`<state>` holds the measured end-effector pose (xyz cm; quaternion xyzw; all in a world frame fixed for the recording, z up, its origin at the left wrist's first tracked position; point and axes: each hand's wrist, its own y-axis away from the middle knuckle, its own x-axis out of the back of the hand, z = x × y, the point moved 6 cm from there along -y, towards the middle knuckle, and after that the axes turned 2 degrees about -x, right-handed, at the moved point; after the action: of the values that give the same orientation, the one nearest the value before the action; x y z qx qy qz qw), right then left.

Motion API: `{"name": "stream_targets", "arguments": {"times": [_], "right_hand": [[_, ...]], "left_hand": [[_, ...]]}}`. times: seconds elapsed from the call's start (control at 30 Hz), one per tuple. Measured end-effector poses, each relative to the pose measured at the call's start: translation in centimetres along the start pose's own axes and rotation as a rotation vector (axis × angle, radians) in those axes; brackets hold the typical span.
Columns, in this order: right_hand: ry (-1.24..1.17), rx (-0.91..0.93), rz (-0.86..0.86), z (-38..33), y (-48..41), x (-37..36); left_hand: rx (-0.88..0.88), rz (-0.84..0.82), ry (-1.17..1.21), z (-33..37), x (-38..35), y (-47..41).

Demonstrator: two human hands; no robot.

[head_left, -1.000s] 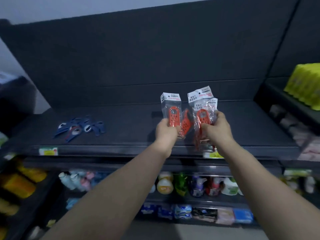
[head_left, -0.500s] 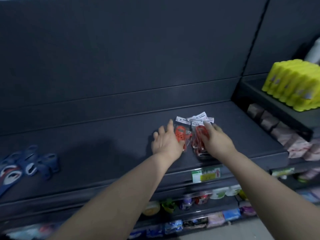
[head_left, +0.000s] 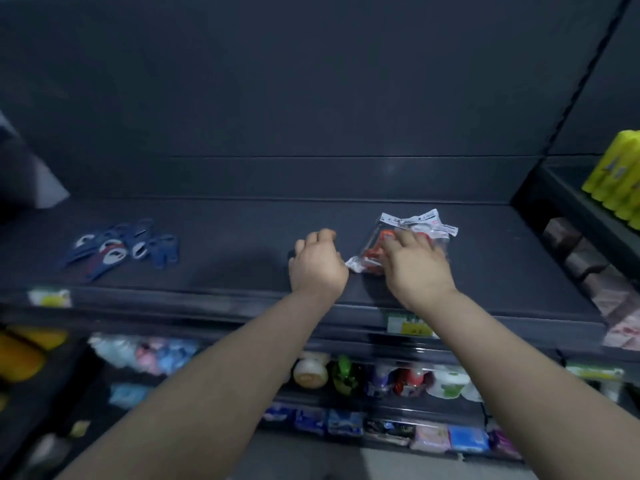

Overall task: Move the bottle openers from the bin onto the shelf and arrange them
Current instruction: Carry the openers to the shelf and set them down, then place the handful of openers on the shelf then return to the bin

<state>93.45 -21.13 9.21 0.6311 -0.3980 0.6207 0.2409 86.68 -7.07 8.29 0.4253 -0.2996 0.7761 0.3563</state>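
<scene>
Head view: on the dark shelf (head_left: 242,233), the right hand (head_left: 412,265) presses straight fingers on the packeted red bottle openers (head_left: 412,221) at 3 o'clock, the left hand (head_left: 317,263) just at their 9 o'clock curls empty fingers, and blue openers (head_left: 121,247) lie far toward 9 o'clock.

Red bottle openers (head_left: 372,252) in clear pkts w/ white header cards lie flat, overlapping, on dark shelf (head_left: 242,230), right of ctr. Loose blue openers (head_left: 121,245) sit in a jumbled pile at shelf's left, well apart.
</scene>
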Motion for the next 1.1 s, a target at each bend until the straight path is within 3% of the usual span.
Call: {"name": "stream_targets", "arguments": {"times": [0.17, 0.4, 0.57, 0.73, 0.87, 1.0, 1.1], "right_hand": [[-0.083, 0.341, -0.011, -7.7, 4.4, -0.3], [-0.101, 0.778, -0.199, -22.2, 12.8, -4.1], [-0.112, 1.022, -0.239, -33.0, 19.9, -4.7], [-0.155, 1.217, -0.278, -44.5, 28.0, -4.9], [-0.149, 1.34, -0.34, -53.7, 35.1, -5.6], [-0.148, 1.411, -0.402, -60.8, 40.4, -6.6], [-0.154, 1.43, -0.424, -64.5, 42.9, -7.9]], "left_hand": [[0.162, 0.121, 0.009, -6.9, 3.9, 8.1], [0.631, 0.127, -0.114, -19.9, 9.8, 23.8], [0.878, 0.154, -0.12, -28.1, 15.0, 35.4], [1.021, 0.174, -0.149, -35.0, 19.2, 45.7], [1.165, 0.308, -0.092, -40.5, 23.7, 53.7], [1.3, 0.393, -0.104, -45.4, 27.8, 61.0], [1.414, 0.359, -0.123, -48.4, 29.3, 65.5]]}}
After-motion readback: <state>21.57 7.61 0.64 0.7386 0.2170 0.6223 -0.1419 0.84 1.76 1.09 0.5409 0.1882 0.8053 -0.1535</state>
